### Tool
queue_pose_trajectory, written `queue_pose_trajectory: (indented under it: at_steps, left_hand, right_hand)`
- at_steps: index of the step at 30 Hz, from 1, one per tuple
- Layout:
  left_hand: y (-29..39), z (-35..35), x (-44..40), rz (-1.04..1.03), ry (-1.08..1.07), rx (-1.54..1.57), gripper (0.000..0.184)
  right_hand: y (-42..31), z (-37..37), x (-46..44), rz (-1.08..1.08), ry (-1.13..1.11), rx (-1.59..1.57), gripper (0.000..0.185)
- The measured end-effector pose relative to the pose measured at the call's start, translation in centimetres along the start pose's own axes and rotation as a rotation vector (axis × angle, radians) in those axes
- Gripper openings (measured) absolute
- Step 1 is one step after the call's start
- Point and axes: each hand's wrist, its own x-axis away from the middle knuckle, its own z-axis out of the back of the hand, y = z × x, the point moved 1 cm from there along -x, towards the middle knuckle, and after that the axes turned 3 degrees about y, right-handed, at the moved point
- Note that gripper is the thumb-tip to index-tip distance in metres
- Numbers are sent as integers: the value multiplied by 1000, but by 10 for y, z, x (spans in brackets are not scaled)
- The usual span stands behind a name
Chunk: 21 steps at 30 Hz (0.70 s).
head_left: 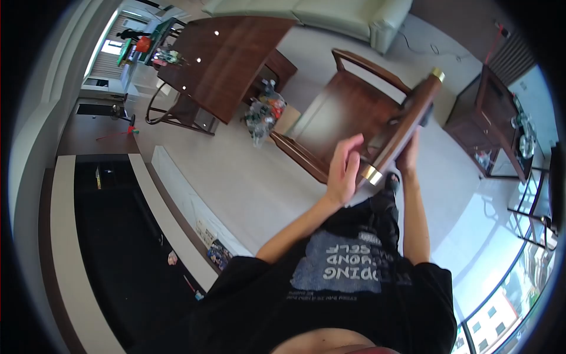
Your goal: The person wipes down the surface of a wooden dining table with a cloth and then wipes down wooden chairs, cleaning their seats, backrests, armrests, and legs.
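Note:
A brown wooden armchair (354,112) stands in front of me, its top back rail (407,124) running diagonally, with gold-coloured caps on both ends. My left hand (344,173) is beside the near capped end, its fingers stretched out and the thumb apart from them. Whether it touches the rail I cannot tell. On the other side, my right hand (408,154) lies against the rail's underside or back, and its fingers are mostly hidden behind the wood.
A dark wooden table (230,59) stands ahead to the left, with a plastic bag of items (263,115) beside it. A pale sofa (330,13) is at the back. At right is a wooden cabinet (486,121); at left, a long black-topped unit (118,248).

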Motion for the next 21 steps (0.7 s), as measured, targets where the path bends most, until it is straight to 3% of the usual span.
queue_pose_trajectory:
  at_steps: [1,2,3,5,7,9,11,13,14,16,17,20,21]
  left_hand:
    - [9,-10,-5,-47,-67,-109,49]
    - [22,-10,-3,40,-98,-67,48]
    - [26,-17,-8,46,-129,-66,45]
    - [25,-27,-14,-21,-171,-100,39]
    - [26,-21,-10,56,-149,-267,47]
    - [27,-20,-4,59,-122,-280,43]
    - [25,-21,-7,41,-80,-291,40]
    - [27,-22,-6,156,-18,-300,49]
    - [33,-27,-8,132,-22,-371,49]
    - [36,-23,-6,171,-1,-380,48]
    - [37,-19,-1,221,41,-388,47]
    - [38,-16,-1,264,87,-397,46]
    - [40,-15,0,309,120,-400,46]
  right_hand:
    - [7,5,14,-137,-28,-46,63]
    - [10,-7,41,-99,-38,58,54]
    - [47,20,42,-16,2,286,46]
    - [25,-8,75,121,-68,506,35]
    - [-4,-27,90,224,-113,679,32]
    - [-32,-33,70,511,-282,752,31]
    - [-48,-37,37,654,-305,794,28]
    - [-56,-36,-4,818,-176,751,29]
    - [-56,-26,-26,566,-142,801,38]
    - [-61,-18,-63,368,-6,644,59]
    - [-62,-5,-92,291,-54,647,62]
    - [-55,4,-146,164,-132,566,63]
    - [-39,1,-158,210,-56,633,61]
